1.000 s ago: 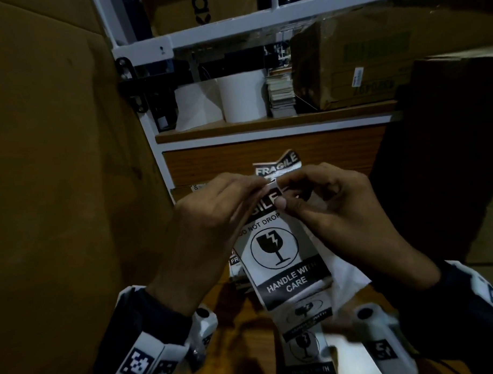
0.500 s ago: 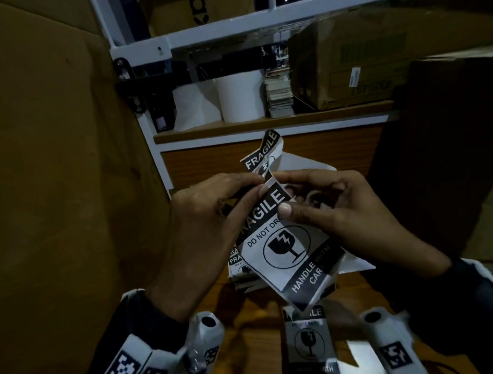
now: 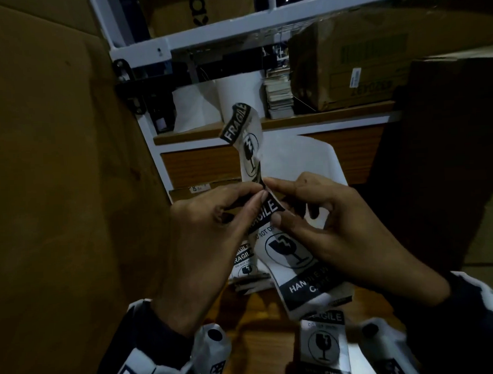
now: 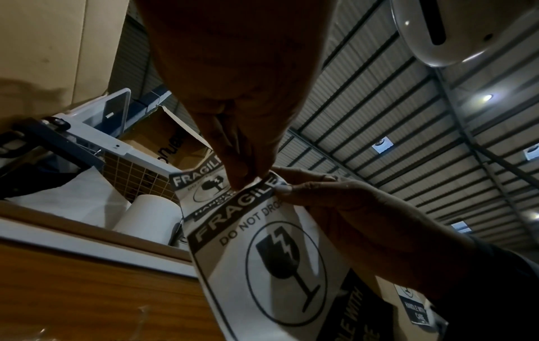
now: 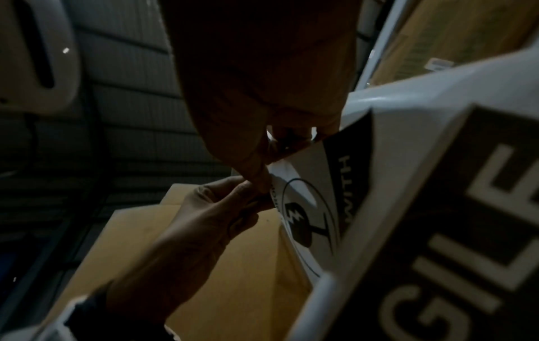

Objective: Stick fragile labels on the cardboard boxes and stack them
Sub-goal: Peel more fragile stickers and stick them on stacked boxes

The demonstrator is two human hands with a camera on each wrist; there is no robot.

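The fragile label strip point(image 3: 284, 250) hangs between my hands at chest height, its top curling up. My left hand point(image 3: 211, 244) and right hand point(image 3: 333, 231) each pinch the seam, fingers curled, working one label free. Nothing I can see is stuck or stacked yet. A tall cardboard box point(image 3: 58, 193) crowds my left, shelving point(image 3: 265, 124) stands ahead; little room.
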